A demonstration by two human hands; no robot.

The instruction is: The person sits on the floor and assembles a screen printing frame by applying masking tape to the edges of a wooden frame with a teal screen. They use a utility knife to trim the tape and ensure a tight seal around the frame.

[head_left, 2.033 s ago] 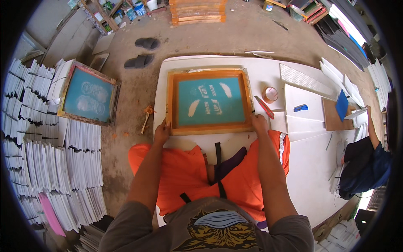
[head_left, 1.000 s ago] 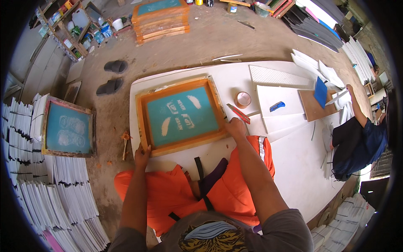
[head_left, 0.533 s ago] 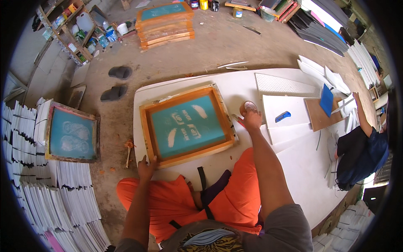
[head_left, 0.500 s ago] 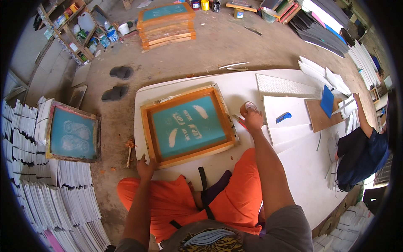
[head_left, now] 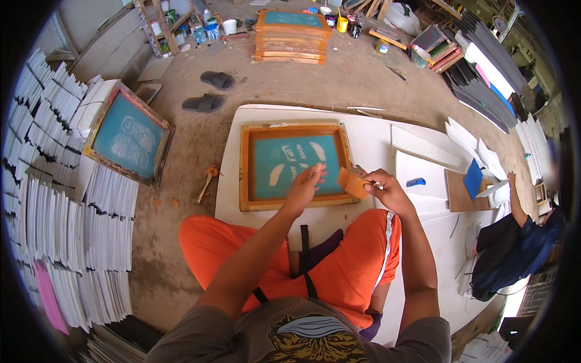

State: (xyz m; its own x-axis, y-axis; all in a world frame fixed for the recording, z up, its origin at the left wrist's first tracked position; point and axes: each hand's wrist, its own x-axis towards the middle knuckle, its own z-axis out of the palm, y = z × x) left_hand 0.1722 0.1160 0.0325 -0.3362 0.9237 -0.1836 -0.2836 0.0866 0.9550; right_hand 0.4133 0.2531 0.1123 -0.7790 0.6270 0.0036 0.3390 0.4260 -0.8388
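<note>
A wooden screen-printing frame (head_left: 244, 163) with a teal mesh lies flat on a white board (head_left: 375, 133) in front of my crossed legs. My left hand (head_left: 305, 185) rests open on the mesh near the frame's lower right part, fingers spread. My right hand (head_left: 384, 189) is closed on a small orange-brown squeegee (head_left: 351, 183) held at the frame's right edge. Both hands are close together.
A second teal frame (head_left: 126, 139) leans on stacks of white sheets (head_left: 66, 236) at left. Sandals (head_left: 209, 91) lie on the concrete floor. A pile of frames (head_left: 292, 37) sits at the back. Another person in dark blue (head_left: 511, 248) sits at right beside white sheets.
Both hands left the frame's lower corners. My right hand reached right, came back holding the squeegee, and my left hand moved onto the mesh. The view shifted as my head moved.
</note>
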